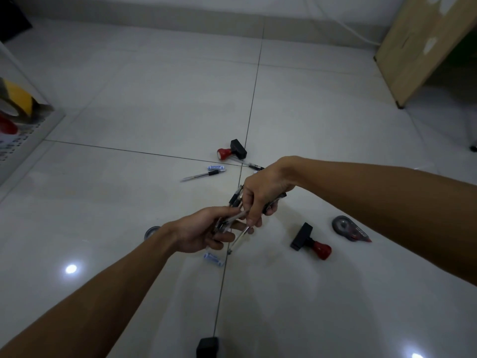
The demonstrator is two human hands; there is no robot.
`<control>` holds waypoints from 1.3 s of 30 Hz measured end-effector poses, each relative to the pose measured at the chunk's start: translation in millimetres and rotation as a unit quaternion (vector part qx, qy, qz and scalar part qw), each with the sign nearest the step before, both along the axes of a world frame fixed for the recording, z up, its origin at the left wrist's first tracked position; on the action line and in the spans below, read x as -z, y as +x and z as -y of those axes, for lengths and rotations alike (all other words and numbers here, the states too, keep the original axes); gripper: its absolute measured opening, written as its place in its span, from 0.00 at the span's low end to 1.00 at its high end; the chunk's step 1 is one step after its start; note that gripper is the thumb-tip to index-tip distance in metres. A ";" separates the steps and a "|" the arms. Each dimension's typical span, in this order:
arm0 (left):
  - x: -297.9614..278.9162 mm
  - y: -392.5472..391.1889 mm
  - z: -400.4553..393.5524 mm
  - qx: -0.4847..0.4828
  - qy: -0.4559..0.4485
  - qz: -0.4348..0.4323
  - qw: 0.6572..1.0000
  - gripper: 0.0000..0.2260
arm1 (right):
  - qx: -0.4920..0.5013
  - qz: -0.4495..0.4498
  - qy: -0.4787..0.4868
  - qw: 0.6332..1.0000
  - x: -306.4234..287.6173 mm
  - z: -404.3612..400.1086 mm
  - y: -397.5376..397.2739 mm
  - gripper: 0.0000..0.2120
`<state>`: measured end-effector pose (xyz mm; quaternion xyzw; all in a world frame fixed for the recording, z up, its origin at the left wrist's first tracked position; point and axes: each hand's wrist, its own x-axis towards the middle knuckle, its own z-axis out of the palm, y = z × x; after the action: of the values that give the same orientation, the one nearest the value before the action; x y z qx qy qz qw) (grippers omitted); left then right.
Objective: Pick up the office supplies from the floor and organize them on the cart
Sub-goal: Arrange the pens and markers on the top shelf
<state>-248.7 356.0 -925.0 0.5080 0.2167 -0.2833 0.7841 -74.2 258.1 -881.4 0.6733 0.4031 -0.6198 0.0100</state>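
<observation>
Both hands, left hand [204,229] & right hand [260,196], gripping pen bundle [236,202] over open floor [129,99], stamps nearby.

Dim, soft picture; ceiling-light glare spots on the glossy floor [129,99], wide-angle bending at edges.

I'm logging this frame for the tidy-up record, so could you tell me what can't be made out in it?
All in the head view:
- Pens: the right hand and left hand cover the bundle, so no count.
- Round object: half hidden behind the left wrist.
- Black object: cut off by the bottom edge.
- Cart: cut off at the left edge; contents blurred.
- Small blue-and-white tubes: print too small to read.
</observation>
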 end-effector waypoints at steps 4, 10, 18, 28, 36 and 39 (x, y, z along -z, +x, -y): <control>-2.6 0.1 6.3 0.008 0.017 0.012 1.000 0.10 | 0.010 0.030 -0.005 1.000 -0.5 0.4 1.3 0.07; 1.6 1.9 9.0 0.013 0.090 0.039 0.995 0.04 | -0.044 0.120 -0.034 0.991 -5.6 -0.1 4.9 0.18; 6.3 8.1 7.9 -0.032 0.181 0.032 0.983 0.11 | 0.006 0.135 0.016 0.991 -17.0 8.9 28.5 0.17; 10.4 17.2 16.4 -0.124 0.176 0.004 0.977 0.14 | 0.221 0.097 0.219 0.945 2.9 16.5 17.2 0.23; 10.4 13.4 13.6 -0.103 0.199 0.050 0.973 0.17 | 0.241 0.070 0.202 0.947 -2.5 13.4 17.2 0.11; 10.5 10.3 8.7 -0.002 0.293 0.065 0.954 0.13 | 0.269 0.058 0.195 0.941 -2.3 12.7 14.1 0.09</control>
<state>-238.4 347.3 -935.5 0.7322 0.2400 -0.1727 0.6136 -60.1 245.3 -879.1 0.7801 0.3185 -0.4686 -0.2655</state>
